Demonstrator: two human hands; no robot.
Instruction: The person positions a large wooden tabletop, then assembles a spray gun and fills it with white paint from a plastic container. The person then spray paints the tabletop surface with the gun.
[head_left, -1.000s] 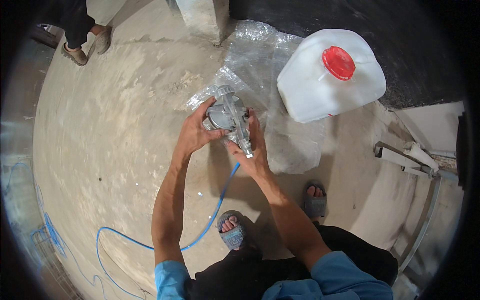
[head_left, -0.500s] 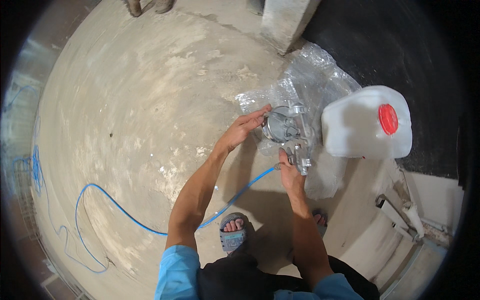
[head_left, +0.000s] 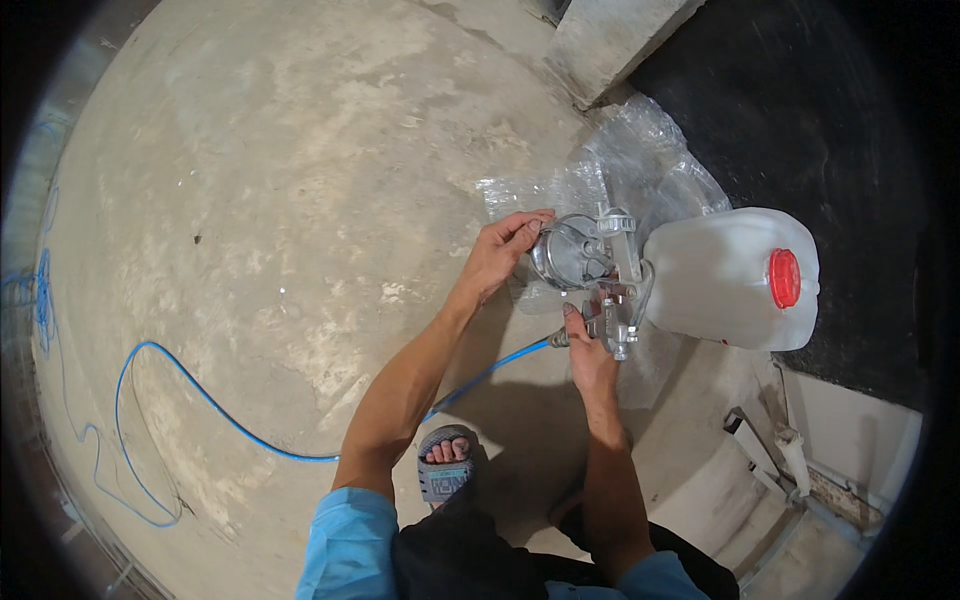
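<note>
A silver metal spray gun (head_left: 618,265) with a round metal cup (head_left: 568,252) lies sideways in the air between my hands. My right hand (head_left: 592,362) is closed around its handle, thumb on top; the fingers behind are partly hidden. Against the cup's left rim, my left hand (head_left: 492,258) grips with thumb and fingers. A blue air hose (head_left: 505,362) joins the gun at a metal fitting beside my right hand and runs left under my left forearm. Just right of the gun stands a white plastic jug (head_left: 690,270) with a red cap (head_left: 785,278).
Clear plastic sheeting (head_left: 660,165) lies on the concrete floor (head_left: 280,200) behind the gun. A concrete post (head_left: 610,45) stands at the far right beside a black surface (head_left: 770,120). Metal pieces (head_left: 755,445) lie at lower right. My sandalled foot (head_left: 445,465) is below the hose.
The view has shifted, with the jug and sheeting appearing slightly lower. The gun has turned a little in my hands, showing more of the cup's face. Both hands keep their hold.
</note>
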